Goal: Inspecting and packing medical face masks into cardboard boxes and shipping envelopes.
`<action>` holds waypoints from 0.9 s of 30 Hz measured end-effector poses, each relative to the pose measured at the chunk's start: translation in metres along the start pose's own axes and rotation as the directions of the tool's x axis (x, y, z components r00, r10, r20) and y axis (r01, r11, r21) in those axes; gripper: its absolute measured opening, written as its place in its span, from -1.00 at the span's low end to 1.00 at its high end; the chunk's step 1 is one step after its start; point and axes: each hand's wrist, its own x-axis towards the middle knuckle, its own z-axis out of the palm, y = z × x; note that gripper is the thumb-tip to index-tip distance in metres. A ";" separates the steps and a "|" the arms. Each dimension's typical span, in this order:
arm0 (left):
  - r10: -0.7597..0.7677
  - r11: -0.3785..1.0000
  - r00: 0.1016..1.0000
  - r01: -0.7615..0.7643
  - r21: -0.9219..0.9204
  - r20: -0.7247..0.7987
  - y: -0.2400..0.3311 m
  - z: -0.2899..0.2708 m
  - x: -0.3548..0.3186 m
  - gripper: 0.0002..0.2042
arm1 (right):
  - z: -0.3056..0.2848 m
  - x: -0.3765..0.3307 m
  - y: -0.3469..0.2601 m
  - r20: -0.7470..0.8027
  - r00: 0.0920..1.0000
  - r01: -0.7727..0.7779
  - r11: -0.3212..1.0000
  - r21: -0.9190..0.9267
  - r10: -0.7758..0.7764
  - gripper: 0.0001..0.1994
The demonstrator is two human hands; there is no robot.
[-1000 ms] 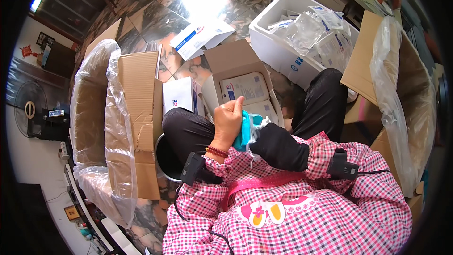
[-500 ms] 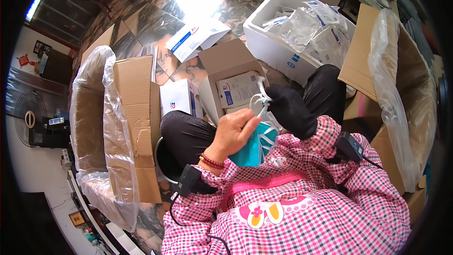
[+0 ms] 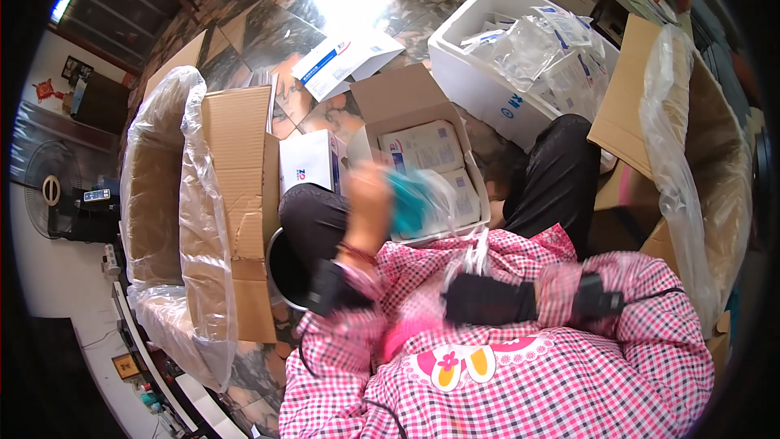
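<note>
My bare left hand, blurred by motion and wearing a dark red bead bracelet, is closed on a teal face mask above the near side of an open box. White straps trail from the mask toward my lap. My right hand, in a black glove, is low in front of my body. White cords stick up from its fingers, which are smeared by motion. Below the mask, the open white carton holds flat white packets with blue marks.
Plastic-lined cardboard boxes stand at left and right. A white foam box holds clear packets. Beside my left knee are a white-and-blue box and a dark round bin. A flattened carton lies on the floor.
My left hand has swung forward with the teal mask, over the open carton. My right hand has dropped back toward my lap, apart from the left. More packets in the carton now show.
</note>
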 end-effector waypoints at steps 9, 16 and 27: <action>-0.113 0.993 0.994 0.113 0.034 0.003 0.025 -0.072 0.056 -0.61 | -0.059 0.054 0.042 -0.353 0.868 -0.160 0.869 0.468 0.349 -0.70; -0.005 0.990 1.000 0.009 0.144 -0.027 0.056 -0.032 0.031 -0.56 | -0.059 0.102 0.018 -0.368 0.809 -0.233 0.825 0.514 0.458 -0.61; -0.169 0.984 0.975 0.158 0.080 0.145 0.051 -0.020 0.019 -0.55 | -0.048 0.104 0.031 -0.491 0.838 -0.207 0.971 0.115 0.237 -0.66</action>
